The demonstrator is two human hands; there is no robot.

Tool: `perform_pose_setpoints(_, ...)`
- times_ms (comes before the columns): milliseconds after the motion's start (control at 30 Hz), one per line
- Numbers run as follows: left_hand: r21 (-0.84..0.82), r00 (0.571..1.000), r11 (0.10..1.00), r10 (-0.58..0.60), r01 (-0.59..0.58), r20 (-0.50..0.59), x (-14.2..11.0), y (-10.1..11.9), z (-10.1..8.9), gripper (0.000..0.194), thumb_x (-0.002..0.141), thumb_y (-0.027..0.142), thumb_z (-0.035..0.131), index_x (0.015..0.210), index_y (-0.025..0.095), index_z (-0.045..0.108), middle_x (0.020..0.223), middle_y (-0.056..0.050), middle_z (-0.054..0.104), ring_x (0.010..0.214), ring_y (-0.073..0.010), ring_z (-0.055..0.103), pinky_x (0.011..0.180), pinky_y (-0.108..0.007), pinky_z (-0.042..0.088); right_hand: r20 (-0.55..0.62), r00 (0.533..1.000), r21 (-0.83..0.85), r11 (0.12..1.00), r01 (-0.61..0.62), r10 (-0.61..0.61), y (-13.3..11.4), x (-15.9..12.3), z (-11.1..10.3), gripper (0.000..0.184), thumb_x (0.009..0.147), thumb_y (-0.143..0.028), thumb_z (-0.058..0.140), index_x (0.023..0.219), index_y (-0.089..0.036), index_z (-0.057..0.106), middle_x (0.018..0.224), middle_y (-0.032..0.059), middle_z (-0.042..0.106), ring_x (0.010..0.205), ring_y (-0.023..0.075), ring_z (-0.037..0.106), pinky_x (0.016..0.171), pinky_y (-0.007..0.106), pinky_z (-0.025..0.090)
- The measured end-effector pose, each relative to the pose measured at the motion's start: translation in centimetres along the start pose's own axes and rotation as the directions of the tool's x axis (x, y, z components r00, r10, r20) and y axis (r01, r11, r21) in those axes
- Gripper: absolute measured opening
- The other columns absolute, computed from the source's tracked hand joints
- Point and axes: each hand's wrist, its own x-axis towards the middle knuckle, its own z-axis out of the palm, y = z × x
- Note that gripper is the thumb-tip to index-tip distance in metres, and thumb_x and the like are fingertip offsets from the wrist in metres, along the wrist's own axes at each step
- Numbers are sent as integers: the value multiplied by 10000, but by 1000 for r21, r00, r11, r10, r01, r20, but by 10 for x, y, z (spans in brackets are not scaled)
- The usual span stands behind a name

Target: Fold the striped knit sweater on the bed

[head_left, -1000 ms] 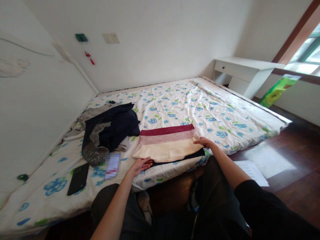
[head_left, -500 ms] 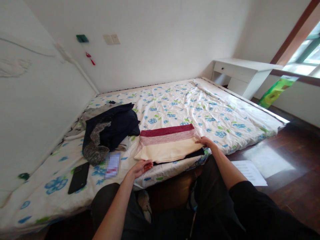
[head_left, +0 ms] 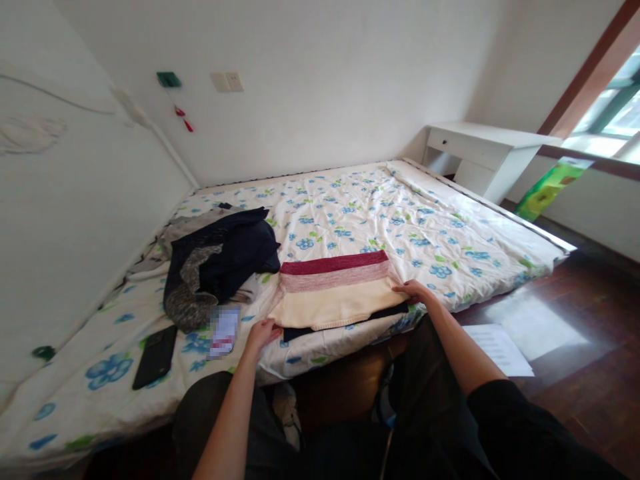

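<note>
A knitted sweater (head_left: 333, 293) with dark red, pink and cream bands lies folded near the bed's front edge. Its lower left corner is pinched in my left hand (head_left: 265, 333). My right hand (head_left: 411, 291) grips the right edge, thumb on top. Black fabric (head_left: 293, 333) shows from under the sweater along its front.
Left of the sweater is a heap of dark and grey clothes (head_left: 225, 260). A black phone (head_left: 155, 358) and a blurred card-like item (head_left: 224, 331) lie before it on the flowered bedsheet (head_left: 345, 213). Papers (head_left: 497, 350) lie on the floor at right; a white desk (head_left: 480, 143) stands behind.
My left hand has moved left and now pinches the sweater's lower left corner. More black fabric shows at the front. The right hand stays on the right edge.
</note>
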Motion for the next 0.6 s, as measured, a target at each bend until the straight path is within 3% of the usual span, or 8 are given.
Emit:
perform_pose_setpoints(100,-100,998,994,-44,48,38,-9,7,13,223,949,177,925,1003,180,709,830,-56,823,675,-179,789,730,-277,685,22,1000,-13,1000,-6,6,-1,-4,2,500,726,-415,1099,988,-193,736,858,17,739,817,213,745,682,274,638)
perform_pose_setpoints(167,-102,994,992,-70,78,82,-17,9,24,305,903,124,964,1044,185,700,859,-41,825,633,-161,756,674,-261,659,55,998,-14,1000,-15,16,-3,-6,5,505,734,-399,1096,1009,-185,730,861,9,731,793,195,730,676,259,619)
perform_pose_setpoints(333,-151,983,981,-97,121,158,-36,5,35,411,795,-8,996,930,191,662,868,-33,811,663,-152,756,643,-236,633,19,1000,24,999,24,-25,-5,-7,3,425,808,-372,1032,1017,-190,711,841,1,703,786,171,696,671,230,563)
perform_pose_setpoints(433,-94,971,989,-92,115,222,-42,-5,22,481,737,83,1074,862,202,625,860,-46,812,714,-179,785,679,-260,654,-27,998,13,998,65,-65,-1,-4,-2,386,851,-342,974,1092,-181,720,845,0,699,770,166,685,666,228,547)
perform_pose_setpoints(600,190,972,979,-117,78,204,-36,-18,-17,562,703,463,1122,900,195,668,809,-34,792,707,-208,801,704,-287,645,-29,998,-186,982,44,-50,7,-1,-6,374,900,-292,918,1199,-142,753,874,21,735,727,180,703,659,253,548)
